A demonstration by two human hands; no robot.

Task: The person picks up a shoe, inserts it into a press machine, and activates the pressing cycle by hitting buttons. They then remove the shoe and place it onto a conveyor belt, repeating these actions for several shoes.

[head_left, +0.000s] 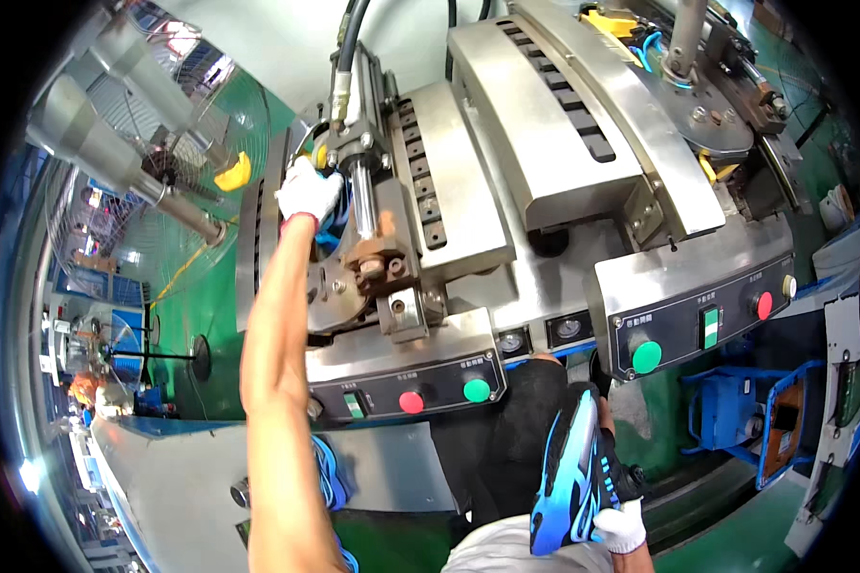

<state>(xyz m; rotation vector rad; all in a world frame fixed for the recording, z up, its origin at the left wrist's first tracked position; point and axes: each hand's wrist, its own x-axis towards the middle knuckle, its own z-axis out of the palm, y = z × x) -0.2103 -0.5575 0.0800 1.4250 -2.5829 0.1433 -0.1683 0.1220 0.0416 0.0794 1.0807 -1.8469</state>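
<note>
While the right hand (621, 527) holds nearest: gloved fingers clasp the lower end of a blue-and-black shoe (571, 477), its long axis running forward, tipped slightly right.
Control panel (443, 393): farther out, left of the shoe — between it and the other hand.
Left hand (311, 191): gloved, well apart from the shoe, beside a partly hidden blue item (331, 234); finger spread cannot be told.
Steel rod (364, 196): just right of that hand, blocking the shoe's side.
Fan (160, 164): caged, beyond.
</note>
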